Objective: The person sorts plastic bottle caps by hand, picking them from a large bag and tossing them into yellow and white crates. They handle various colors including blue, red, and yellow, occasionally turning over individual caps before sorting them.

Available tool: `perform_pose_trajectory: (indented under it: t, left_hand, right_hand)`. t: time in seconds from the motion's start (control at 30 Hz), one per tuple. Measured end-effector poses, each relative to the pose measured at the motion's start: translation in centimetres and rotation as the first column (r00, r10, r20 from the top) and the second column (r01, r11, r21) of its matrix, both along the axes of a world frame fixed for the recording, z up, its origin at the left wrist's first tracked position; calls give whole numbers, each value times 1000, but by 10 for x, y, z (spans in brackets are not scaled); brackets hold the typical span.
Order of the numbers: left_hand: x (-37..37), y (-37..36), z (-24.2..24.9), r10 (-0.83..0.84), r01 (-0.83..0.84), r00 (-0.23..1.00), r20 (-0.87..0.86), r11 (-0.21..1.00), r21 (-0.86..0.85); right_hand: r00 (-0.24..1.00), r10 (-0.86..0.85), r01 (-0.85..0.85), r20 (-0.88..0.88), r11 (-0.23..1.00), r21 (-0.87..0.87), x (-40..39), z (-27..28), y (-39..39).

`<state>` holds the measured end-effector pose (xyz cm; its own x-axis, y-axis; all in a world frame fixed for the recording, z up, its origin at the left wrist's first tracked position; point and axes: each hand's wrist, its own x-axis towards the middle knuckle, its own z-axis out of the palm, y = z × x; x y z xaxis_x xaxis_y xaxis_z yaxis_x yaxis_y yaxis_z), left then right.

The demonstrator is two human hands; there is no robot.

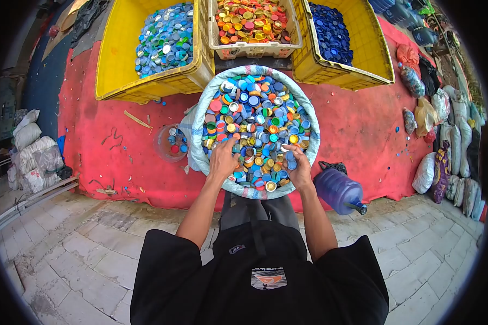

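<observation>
Lots of small round plastic caps of many colours fill the big round pale-blue sack, its edge rolled wide, maybe so both hands can dip in. At the sack's right side, the right hand has some flat blue plastic caps in its grip. At its left side, the left hand bends over the pile, but I cannot tell if its grip has any.

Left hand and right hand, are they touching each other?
Apart. The head view shows colourful caps between the left hand and right hand.
</observation>
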<state>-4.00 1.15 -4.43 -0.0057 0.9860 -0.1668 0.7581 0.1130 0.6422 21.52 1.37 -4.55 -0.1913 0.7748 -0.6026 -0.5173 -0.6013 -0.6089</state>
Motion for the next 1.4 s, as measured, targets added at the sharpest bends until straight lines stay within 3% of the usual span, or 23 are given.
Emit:
perform_pose_trajectory:
  t: [0.07,0.17,0.3,0.4,0.43,0.5,0.57,0.63,0.67,0.77,0.93,1.07,1.17,1.27,1.4]
  left_hand:
    - [4,4,0,-27,26,999,-30,999,-21]
    - [5,9,-2,-13,5,999,-41,981,-195]
    - [2,10,-2,-12,-4,996,-86,982,-189]
    - [-4,6,-11,64,-64,998,2,995,-72]
    - [-4,6,-4,197,-160,963,186,967,-198]
    - [-3,6,16,476,-249,742,471,849,-466]
    - [-5,4,29,676,-175,264,688,735,-655]
    - [-8,-1,37,687,-97,-80,722,716,-691]
    - [-7,-3,41,653,-53,-195,732,738,-673]
    - [-2,-10,71,570,26,-337,749,801,-598]
    - [5,-20,92,484,12,-439,757,846,-533]
    - [4,-26,95,449,-37,-390,804,865,-501]
    - [-2,-38,79,493,-56,-389,779,831,-554]
    - [-11,-51,69,546,-91,-422,724,769,-633]
    - [-33,-58,44,593,-84,-471,653,706,-703]
  right_hand:
    - [999,-16,16,-29,1000,-6,3,-1,-4]
    - [1000,-17,17,-19,1000,-10,4,1,-9]
    - [999,-22,21,-33,999,-41,4,0,-14]
    - [1000,23,-23,-7,999,-48,2,6,-14]
    - [1000,17,-18,-21,999,-50,1,9,-13]
    - [999,9,-12,-52,999,-45,-4,16,-10]
    - [992,-12,3,-122,998,-70,-9,25,-5]
    - [985,-29,14,-170,996,-88,-16,43,0]
    - [979,-11,-6,-202,996,-84,-18,51,3]
    - [980,18,-24,-197,999,-27,-25,69,7]
    - [973,55,-56,-223,998,5,-43,89,5]
    - [962,41,-54,-268,998,-39,-59,92,-3]
    - [952,-17,-29,-304,989,-148,-69,68,-9]
    - [972,-64,4,-224,965,-262,-86,62,-12]
    - [981,-48,-9,-189,957,-290,-114,60,-9]
